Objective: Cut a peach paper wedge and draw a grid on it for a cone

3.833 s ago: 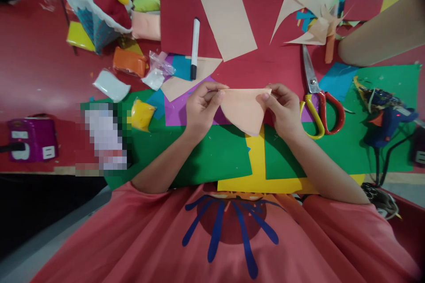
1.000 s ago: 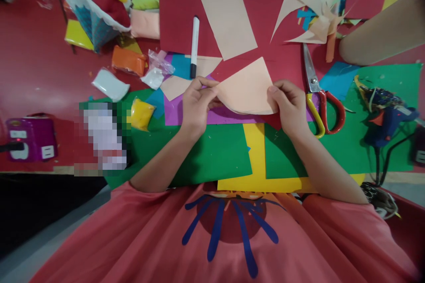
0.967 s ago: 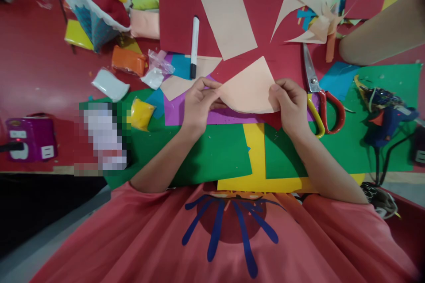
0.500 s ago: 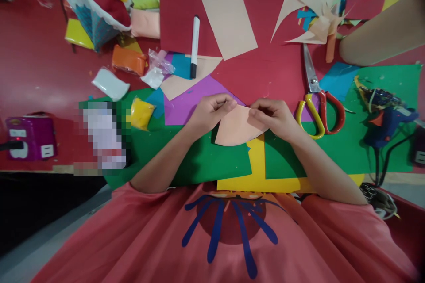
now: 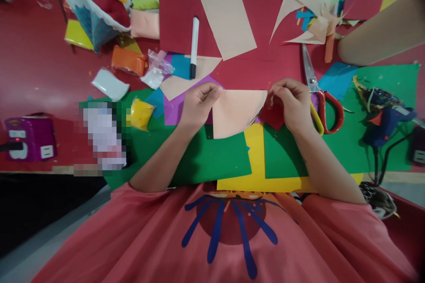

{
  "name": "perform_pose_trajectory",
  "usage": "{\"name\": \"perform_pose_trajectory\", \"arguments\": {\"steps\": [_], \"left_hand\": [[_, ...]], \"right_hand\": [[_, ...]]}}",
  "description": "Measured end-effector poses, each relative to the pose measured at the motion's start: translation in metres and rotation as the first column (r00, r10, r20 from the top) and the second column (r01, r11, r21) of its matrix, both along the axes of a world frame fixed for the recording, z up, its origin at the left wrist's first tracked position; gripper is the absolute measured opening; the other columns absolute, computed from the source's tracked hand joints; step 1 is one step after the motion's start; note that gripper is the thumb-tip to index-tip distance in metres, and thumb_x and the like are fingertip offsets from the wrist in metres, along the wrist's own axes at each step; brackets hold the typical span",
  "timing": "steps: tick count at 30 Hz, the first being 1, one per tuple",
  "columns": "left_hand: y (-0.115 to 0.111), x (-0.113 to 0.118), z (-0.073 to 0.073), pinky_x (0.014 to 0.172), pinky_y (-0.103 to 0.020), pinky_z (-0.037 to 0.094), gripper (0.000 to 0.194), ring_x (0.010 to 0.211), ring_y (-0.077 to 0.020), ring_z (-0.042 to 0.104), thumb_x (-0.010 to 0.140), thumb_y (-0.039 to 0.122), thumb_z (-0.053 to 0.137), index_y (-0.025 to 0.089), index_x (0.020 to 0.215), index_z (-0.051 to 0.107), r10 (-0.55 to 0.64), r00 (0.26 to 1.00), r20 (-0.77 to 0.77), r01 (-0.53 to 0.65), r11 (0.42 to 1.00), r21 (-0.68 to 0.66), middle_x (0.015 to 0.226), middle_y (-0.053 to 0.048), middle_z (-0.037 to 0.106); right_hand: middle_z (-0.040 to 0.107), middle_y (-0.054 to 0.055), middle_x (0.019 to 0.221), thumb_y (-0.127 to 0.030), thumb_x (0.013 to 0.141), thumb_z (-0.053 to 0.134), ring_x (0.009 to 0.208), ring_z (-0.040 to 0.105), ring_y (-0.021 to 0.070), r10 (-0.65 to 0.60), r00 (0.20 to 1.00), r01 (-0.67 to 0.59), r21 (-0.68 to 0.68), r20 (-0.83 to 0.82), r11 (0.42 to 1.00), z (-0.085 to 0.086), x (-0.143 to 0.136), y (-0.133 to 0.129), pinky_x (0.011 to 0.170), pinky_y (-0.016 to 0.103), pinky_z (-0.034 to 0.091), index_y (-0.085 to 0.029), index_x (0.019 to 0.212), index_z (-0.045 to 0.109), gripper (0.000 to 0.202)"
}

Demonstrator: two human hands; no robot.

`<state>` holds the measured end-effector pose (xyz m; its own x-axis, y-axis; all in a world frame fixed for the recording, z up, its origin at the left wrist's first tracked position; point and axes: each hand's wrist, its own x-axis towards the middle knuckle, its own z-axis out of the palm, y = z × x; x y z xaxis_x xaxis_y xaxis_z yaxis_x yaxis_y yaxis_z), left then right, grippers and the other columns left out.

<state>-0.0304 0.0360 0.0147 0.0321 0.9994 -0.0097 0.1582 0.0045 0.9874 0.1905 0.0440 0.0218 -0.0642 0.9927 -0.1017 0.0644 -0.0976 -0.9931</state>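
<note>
A peach-coloured, fan-shaped piece of paper point(image 5: 234, 112) is held up over the table, its straight edge at the top and its curved edge toward me. Dark pen lines run along the curve at its right. My left hand point(image 5: 202, 104) pinches the upper left corner between thumb and fingers. At the upper right corner, my right hand point(image 5: 290, 101) has its fingers bent and drawn together, their tips right beside the edge. Whether they grip the paper is unclear. Just right of that hand lie scissors point(image 5: 327, 110) with red and yellow handles, partly hidden by it.
A white marker point(image 5: 194, 46) lies behind the left hand, near a long peach strip point(image 5: 226, 13). Wrapped clay packs, including a yellow one point(image 5: 142, 114), are at left. Paper scraps point(image 5: 318, 13) and a blue glue gun point(image 5: 381, 126) are at right. Another person's arm point(image 5: 381, 28) rests upper right.
The paper has been raised slightly away from me and turned so its straight edge is level. My hands have moved apart, the right one shifting right, partly over the scissors' yellow handle.
</note>
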Motion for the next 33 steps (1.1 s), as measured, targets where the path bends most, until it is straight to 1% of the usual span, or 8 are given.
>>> {"name": "perform_pose_trajectory", "arguments": {"steps": [4,11,14,21,24,26,28,33], "left_hand": [[-0.002,0.002,-0.002,0.049,-0.023,0.033,0.045,0.054,-0.0091,0.04,0.079,0.062,0.065,0.02,0.063,0.059,0.025,0.999,0.025,-0.025,1.0,0.009,0.058,0.003,0.044],[-0.004,0.005,0.001,0.052,-0.023,0.039,0.035,0.057,-0.0104,0.049,0.084,0.048,0.064,0.019,0.065,0.058,-0.018,1.0,-0.022,0.017,0.999,-0.039,0.059,0.003,0.051],[-0.005,0.004,0.006,0.045,-0.021,0.038,0.03,0.048,-0.0097,0.053,0.084,0.048,0.065,0.02,0.074,0.059,-0.121,0.991,0.066,0.131,0.972,-0.193,0.054,0.004,0.054],[-0.013,0.008,0.018,0.038,-0.017,0.046,0.037,0.039,-0.0108,0.061,0.076,0.046,0.075,0.018,0.078,0.051,-0.505,0.754,0.42,0.657,0.581,-0.481,0.057,0.0,0.069],[-0.019,0.013,0.019,0.041,-0.02,0.051,0.039,0.044,-0.0131,0.065,0.08,0.053,0.069,0.015,0.082,0.06,-0.583,0.603,0.545,0.788,0.329,-0.521,0.068,-0.006,0.074],[-0.021,0.015,0.018,0.045,-0.021,0.053,0.045,0.049,-0.0143,0.067,0.083,0.057,0.063,0.012,0.081,0.065,-0.592,0.549,0.59,0.821,0.249,-0.514,0.074,-0.01,0.075],[-0.022,0.016,0.017,0.047,-0.021,0.053,0.049,0.052,-0.015,0.069,0.084,0.06,0.06,0.011,0.079,0.068,-0.552,0.584,0.595,0.806,0.307,-0.507,0.076,-0.012,0.075],[-0.018,0.017,0.01,0.052,-0.022,0.056,0.05,0.059,-0.0162,0.07,0.081,0.062,0.062,0.012,0.08,0.066,-0.3,0.807,0.509,0.556,0.676,-0.484,0.078,-0.012,0.075]], "right_hand": [[0.057,-0.001,0.067,-0.056,0.083,0.061,0.057,0.055,0.0117,0.053,0.996,-0.058,-0.061,-0.076,0.996,0.0,-0.004,-0.003,0.054,0.028,0.045,-0.023,0.076,0.061,0.033],[0.056,-0.002,0.06,-0.046,0.082,0.068,0.055,0.048,0.0101,0.057,0.998,-0.057,-0.011,0.04,0.998,0.002,-0.006,-0.006,0.053,0.026,0.041,-0.02,0.066,0.061,0.031],[0.056,-0.002,0.061,-0.043,0.081,0.069,0.056,0.049,0.0101,-0.001,0.998,0.001,0.008,0.058,1.0,0.0,-0.004,-0.004,0.052,0.025,0.04,-0.02,0.068,0.063,0.027],[0.059,-0.002,0.063,-0.041,0.079,0.071,0.056,0.051,0.0096,-0.008,0.999,0.007,0.027,0.036,1.0,0.002,-0.008,-0.008,0.051,0.024,0.041,-0.02,0.071,0.066,0.023],[0.06,-0.001,0.063,-0.046,0.077,0.072,0.056,0.051,0.01,0.104,0.994,-0.103,-0.017,0.039,0.994,0.004,-0.013,-0.014,0.049,0.024,0.04,-0.02,0.072,0.068,0.027],[0.063,0.0,0.068,-0.05,0.077,0.071,0.061,0.056,0.0115,0.147,0.989,-0.146,-0.031,0.005,0.989,0.004,-0.015,-0.016,0.054,0.024,0.044,-0.02,0.075,0.068,0.031],[0.066,0.001,0.078,-0.056,0.075,0.071,0.071,0.06,0.0133,0.152,0.987,-0.155,-0.041,-0.052,0.987,0.004,-0.016,-0.015,0.061,0.026,0.048,-0.021,0.083,0.068,0.036],[0.062,-0.001,0.078,-0.055,0.071,0.076,0.071,0.058,0.0124,0.172,0.979,-0.181,-0.08,-0.111,0.98,0.003,-0.011,-0.011,0.06,0.024,0.047,-0.021,0.085,0.063,0.04]]}}
